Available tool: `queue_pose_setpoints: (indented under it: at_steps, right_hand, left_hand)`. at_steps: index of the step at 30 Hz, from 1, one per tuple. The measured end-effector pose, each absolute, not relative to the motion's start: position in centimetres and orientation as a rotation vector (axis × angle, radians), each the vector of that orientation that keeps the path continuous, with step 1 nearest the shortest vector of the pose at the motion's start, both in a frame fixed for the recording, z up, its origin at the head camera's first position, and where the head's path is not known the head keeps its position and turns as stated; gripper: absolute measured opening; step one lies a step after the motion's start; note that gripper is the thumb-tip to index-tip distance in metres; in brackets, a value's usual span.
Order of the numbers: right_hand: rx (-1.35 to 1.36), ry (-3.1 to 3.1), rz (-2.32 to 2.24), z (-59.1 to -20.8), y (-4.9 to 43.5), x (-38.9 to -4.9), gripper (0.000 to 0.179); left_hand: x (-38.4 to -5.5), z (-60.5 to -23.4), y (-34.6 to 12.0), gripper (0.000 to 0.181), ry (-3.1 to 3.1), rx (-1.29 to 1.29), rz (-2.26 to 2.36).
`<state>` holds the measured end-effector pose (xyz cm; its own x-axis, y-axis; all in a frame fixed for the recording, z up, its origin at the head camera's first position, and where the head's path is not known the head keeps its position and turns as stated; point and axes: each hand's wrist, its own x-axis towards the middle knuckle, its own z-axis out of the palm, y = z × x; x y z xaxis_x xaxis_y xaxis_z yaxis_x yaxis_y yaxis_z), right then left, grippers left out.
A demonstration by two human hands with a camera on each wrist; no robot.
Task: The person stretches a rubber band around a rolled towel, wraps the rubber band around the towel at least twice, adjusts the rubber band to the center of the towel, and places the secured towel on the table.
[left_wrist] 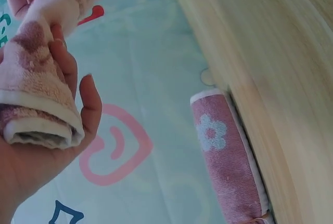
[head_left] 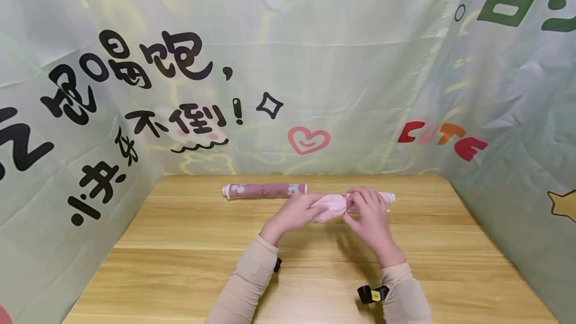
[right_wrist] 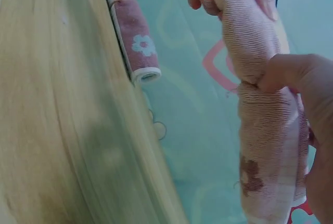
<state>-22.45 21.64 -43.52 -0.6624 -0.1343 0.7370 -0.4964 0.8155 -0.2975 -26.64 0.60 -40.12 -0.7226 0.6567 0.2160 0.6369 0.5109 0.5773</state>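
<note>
A light pink rolled towel (head_left: 332, 207) is held above the table in both hands. My left hand (head_left: 293, 212) grips its left part, fingers curled round the roll. My right hand (head_left: 371, 218) pinches the roll near its middle, where the cloth is drawn in narrow. In the right wrist view, the pink towel (right_wrist: 260, 115) shows fine ribs and a brown flower, with the right thumb pressing at the narrowed spot. In the left wrist view, its white-edged rolled end lies across the left palm. Behind them a mauve rolled towel (head_left: 274, 191) with pale blue flowers lies on the table.
The wooden table (head_left: 189, 244) ends at printed cloth curtains (head_left: 355, 84) at the back and sides. A thin band circles the middle of the mauve roll. Black wrist cameras (head_left: 372, 294) sit at the sleeves.
</note>
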Motion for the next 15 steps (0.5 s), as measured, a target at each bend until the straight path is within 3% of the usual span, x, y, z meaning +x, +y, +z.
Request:
queue_pose_setpoints:
  at_steps: [9,15]
  right_hand:
    - [0.418,-2.263,0.67,-43.44,21.73,-22.29,0.028]
    - [0.421,-2.38,0.665,-43.23,22.44,-22.09,0.054]
  left_hand:
    - [-26.87,-40.0,0.44,0.028,2.591,1.224,1.055]
    - [-26.92,-40.1,0.03,0.026,2.568,1.195,1.086]
